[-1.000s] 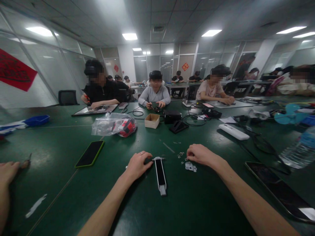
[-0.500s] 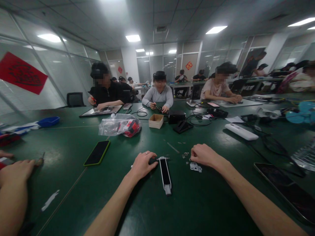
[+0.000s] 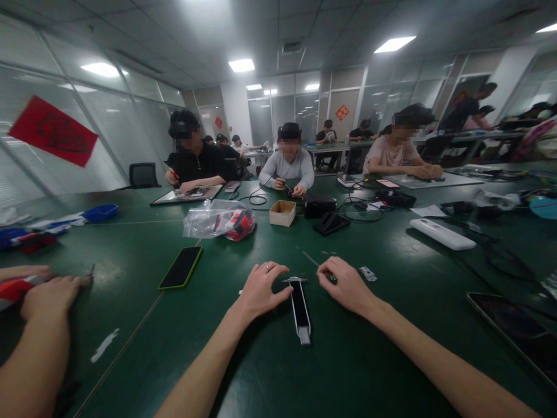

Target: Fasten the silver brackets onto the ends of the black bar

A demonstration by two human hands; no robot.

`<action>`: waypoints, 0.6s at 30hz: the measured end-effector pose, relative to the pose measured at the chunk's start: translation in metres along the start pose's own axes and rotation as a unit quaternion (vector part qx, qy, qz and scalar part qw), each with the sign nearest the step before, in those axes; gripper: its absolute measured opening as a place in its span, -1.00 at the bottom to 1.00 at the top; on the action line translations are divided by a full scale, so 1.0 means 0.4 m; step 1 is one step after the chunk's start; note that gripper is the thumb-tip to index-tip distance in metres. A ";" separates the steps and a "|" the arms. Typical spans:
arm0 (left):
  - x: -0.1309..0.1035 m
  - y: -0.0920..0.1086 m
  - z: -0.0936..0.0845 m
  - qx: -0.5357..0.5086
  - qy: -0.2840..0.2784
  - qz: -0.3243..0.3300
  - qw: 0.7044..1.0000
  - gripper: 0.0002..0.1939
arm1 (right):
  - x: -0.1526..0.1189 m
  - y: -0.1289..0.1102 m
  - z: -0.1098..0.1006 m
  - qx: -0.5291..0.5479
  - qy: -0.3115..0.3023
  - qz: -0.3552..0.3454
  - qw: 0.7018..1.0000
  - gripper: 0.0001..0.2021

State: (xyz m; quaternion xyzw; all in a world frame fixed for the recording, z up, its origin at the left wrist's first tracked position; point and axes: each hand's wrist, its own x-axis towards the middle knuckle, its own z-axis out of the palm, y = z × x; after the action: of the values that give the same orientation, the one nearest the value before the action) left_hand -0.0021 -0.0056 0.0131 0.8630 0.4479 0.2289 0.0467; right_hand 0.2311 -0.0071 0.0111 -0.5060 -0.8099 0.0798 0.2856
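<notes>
Centre frame: left grip (image 3: 261,292) wide beside the device (image 3: 300,307), rod (image 3: 303,281) across its top; right grip (image 3: 346,284) narrow, contents unclear; plate (image 3: 368,274) lies apart, unattached.

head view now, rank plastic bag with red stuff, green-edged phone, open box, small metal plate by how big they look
1. plastic bag, widest by far
2. green-edged phone
3. open box
4. small metal plate, clearly smallest
</notes>
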 end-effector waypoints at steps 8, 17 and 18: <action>-0.001 0.036 0.036 -0.004 0.021 0.090 0.996 -0.84 | -0.024 -0.083 0.069 0.160 0.007 -0.050 0.986 -0.88; 0.001 0.026 0.045 0.017 0.044 0.107 0.993 -0.93 | -0.023 -0.067 0.080 0.166 0.006 -0.048 0.985 -0.87; 0.001 0.024 0.046 0.015 0.048 0.109 0.993 -0.93 | -0.023 -0.065 0.082 0.166 0.004 -0.050 0.985 -0.87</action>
State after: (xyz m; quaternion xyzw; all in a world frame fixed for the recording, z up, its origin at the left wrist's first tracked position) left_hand 0.0134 -0.0086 -0.0004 0.8954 0.3561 0.2669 -0.0132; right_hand 0.1962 -0.0223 -0.0085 -0.4106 -0.8084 0.1971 0.3728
